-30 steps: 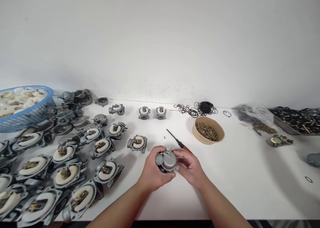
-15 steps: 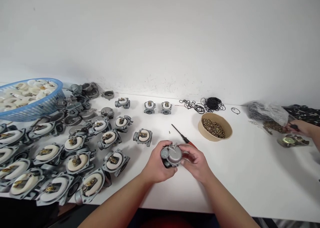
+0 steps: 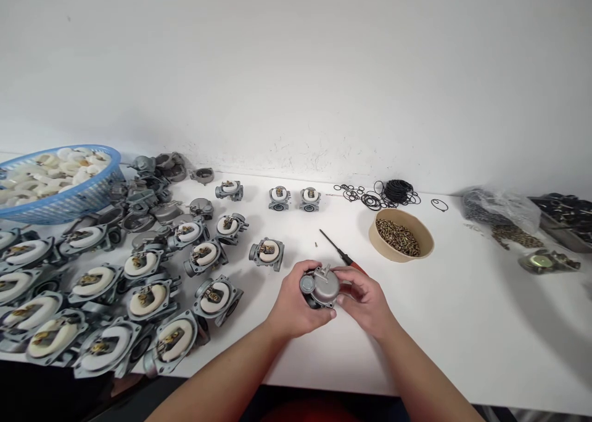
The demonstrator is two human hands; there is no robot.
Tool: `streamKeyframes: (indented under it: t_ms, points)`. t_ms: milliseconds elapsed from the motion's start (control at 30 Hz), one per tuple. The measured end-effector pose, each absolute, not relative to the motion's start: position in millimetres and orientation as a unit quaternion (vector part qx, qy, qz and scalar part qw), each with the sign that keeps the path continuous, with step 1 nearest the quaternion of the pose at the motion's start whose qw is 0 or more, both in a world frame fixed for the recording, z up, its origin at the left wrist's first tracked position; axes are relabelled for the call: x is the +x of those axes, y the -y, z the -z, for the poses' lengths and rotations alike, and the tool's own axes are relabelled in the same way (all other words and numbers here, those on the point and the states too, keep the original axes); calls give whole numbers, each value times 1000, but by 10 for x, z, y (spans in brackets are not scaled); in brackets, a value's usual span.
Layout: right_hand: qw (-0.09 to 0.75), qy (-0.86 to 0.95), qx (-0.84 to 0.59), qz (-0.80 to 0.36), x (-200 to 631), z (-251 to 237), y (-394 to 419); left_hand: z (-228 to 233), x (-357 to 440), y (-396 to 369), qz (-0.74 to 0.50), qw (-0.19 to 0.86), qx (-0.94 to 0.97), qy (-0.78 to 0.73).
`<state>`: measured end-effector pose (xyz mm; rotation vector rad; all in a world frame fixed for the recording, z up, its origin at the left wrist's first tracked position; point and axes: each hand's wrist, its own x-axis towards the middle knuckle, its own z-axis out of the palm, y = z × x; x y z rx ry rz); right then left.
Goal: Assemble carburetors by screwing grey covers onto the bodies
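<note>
Both my hands grip one grey metal carburetor (image 3: 320, 285) with its bowl cover facing up, just above the white table (image 3: 453, 323). My left hand (image 3: 293, 308) wraps its left side and underside. My right hand (image 3: 363, 300) holds the right side, fingers on the cover's edge. Just behind my right hand lies a small screwdriver (image 3: 337, 249) with a black shaft and red handle. A tan bowl of brass screws (image 3: 400, 235) stands behind it to the right.
Several open carburetor bodies with white floats (image 3: 139, 286) cover the table's left half. A blue basket of white floats (image 3: 55, 181) sits far left. Black O-rings (image 3: 383, 194) lie by the wall. A plastic bag (image 3: 499, 215), a parts tray (image 3: 562, 215) and a lone part (image 3: 541, 261) are at right.
Another person's hand that reached in at the far right half a second ago is gone. My hands still hold the carburetor; the view has shifted slightly.
</note>
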<state>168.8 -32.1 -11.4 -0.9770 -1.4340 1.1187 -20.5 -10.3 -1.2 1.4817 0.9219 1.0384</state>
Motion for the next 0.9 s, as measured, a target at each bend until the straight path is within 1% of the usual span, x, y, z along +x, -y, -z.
streamKeyframes:
  t_ms: [467,900]
  points:
    - [526,598,-394,-459,1690,107,308,-10,-167,105,-446,472,637,-415]
    - [524,604,-396,-452,1680,119,302,47,-140,121,-475,458,635,-402]
